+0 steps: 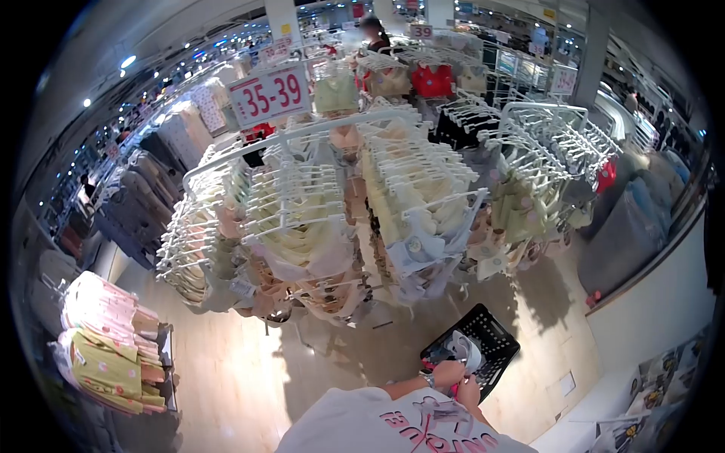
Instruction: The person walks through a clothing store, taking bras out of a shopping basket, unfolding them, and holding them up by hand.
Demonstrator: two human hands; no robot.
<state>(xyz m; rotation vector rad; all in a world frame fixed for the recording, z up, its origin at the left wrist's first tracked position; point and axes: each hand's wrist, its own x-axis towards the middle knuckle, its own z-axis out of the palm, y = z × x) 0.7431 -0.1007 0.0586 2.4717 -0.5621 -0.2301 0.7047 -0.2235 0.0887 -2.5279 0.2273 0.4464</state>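
Low in the view, my left hand [447,373] reaches in from the left, with a band around its wrist. Its fingers are curled, close against my right hand [469,391], which is also closed. Just above both hands rises a pale grey-white item [467,350], curved like a bra cup, and it seems to be gripped by them. Something small and pinkish red [455,390] shows between the hands; its kind is too small to tell. Behind them is a black plastic shopping basket [495,341] with a perforated wall, partly hidden by the hands and the pale item.
Racks of bras on white hangers [294,196] stand ahead, below a price sign [269,94] reading 35-39. Folded-looking pink and green clothes [106,362] hang at the lower left. A white counter [649,302] borders the right side. A person [375,38] stands far back.
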